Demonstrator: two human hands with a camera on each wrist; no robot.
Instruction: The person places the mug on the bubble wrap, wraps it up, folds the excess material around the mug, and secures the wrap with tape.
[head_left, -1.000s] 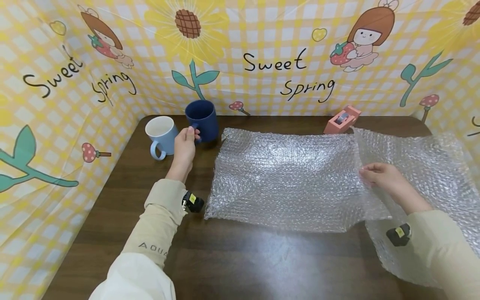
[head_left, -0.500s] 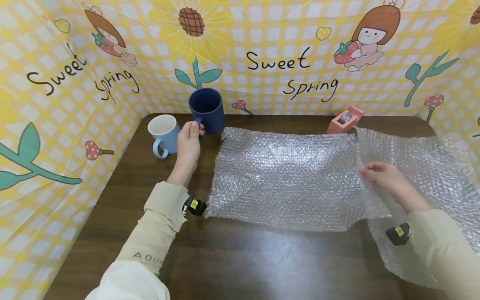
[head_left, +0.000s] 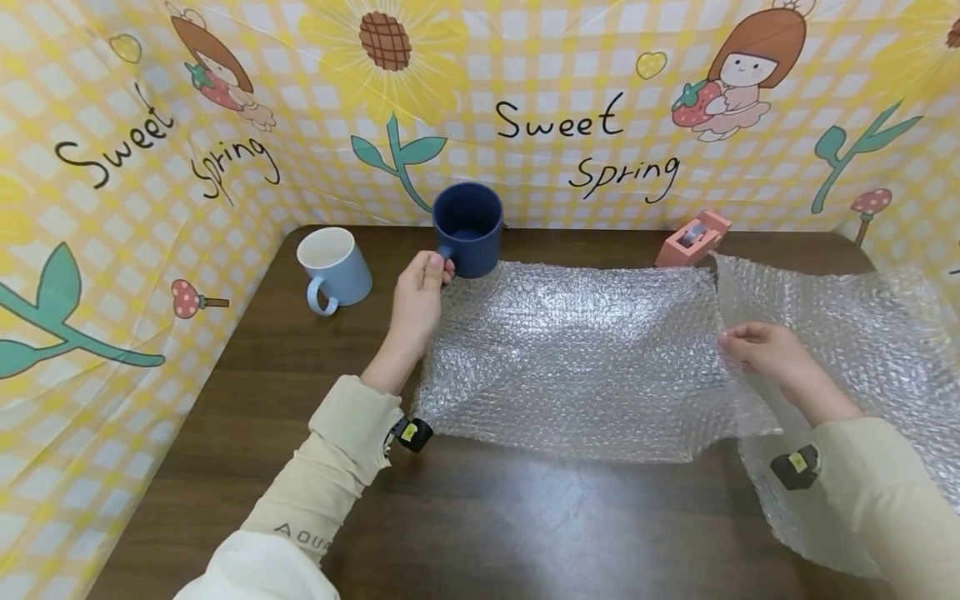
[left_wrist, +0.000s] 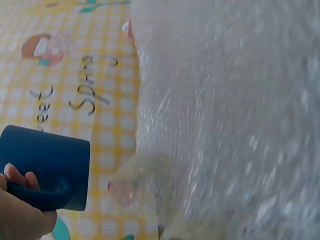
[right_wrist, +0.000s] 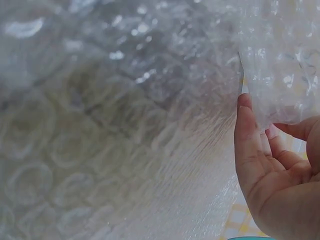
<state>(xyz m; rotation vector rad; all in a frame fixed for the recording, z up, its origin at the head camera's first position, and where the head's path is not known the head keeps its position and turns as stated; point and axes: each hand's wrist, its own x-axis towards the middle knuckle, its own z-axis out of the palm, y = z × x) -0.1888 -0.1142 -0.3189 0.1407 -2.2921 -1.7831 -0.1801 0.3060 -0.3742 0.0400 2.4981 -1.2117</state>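
My left hand [head_left: 417,300] grips the handle of a dark blue mug [head_left: 468,233], held upright over the back left corner of the bubble wrap [head_left: 585,358]. The left wrist view shows curled fingers around the handle of the same blue mug [left_wrist: 45,162]. On the right, my right hand [head_left: 772,358] pinches the edge of the bubble wrap, where the middle part meets the part lying to the right. Close up in the right wrist view, thumb and fingers of the right hand [right_wrist: 280,180] meet at the plastic edge. A light blue mug [head_left: 336,267] stands left of my left hand.
A pink tape dispenser [head_left: 693,239] stands at the back behind the wrap. More bubble wrap [head_left: 862,342] extends off to the right. The dark wooden table [head_left: 525,533] is enclosed at the back and sides by a yellow checked cloth [head_left: 570,50].
My left hand has lifted the dark blue mug and carried it right, from beside the light blue mug to above the bubble wrap's corner. The right hand stays at the wrap's edge.
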